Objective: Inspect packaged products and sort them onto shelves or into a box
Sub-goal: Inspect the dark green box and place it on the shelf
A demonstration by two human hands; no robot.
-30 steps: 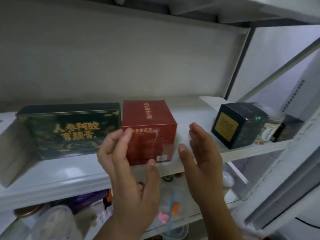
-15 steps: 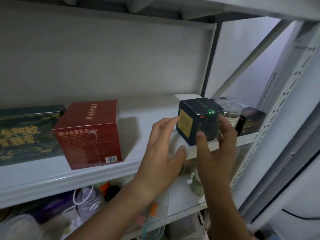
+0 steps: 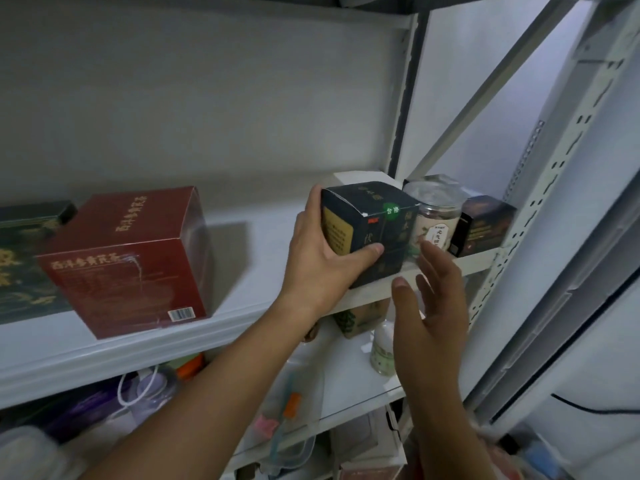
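The dark box (image 3: 372, 230) sat right of centre in the frame, at the front edge of the white shelf (image 3: 263, 237), one corner turned toward me. The left hand (image 3: 320, 261) held it: fingers curled round the box's left side, thumb pressed flat across the front face. Whether the box rested fully on the shelf or was lifted a little I could not tell. The right hand (image 3: 433, 306) hung just below and to the right of it, fingers spread wide and holding nothing, not touching the box. Right behind the box stood a clear jar (image 3: 436, 220) with a pale label, and further right a small dark box (image 3: 485, 225). Left of centre stood a red box (image 3: 128, 261), well apart from the held one, with a dark green box (image 3: 24, 261) at the left edge. Low down, a pale bottle (image 3: 382, 351) stood on the lower shelf.
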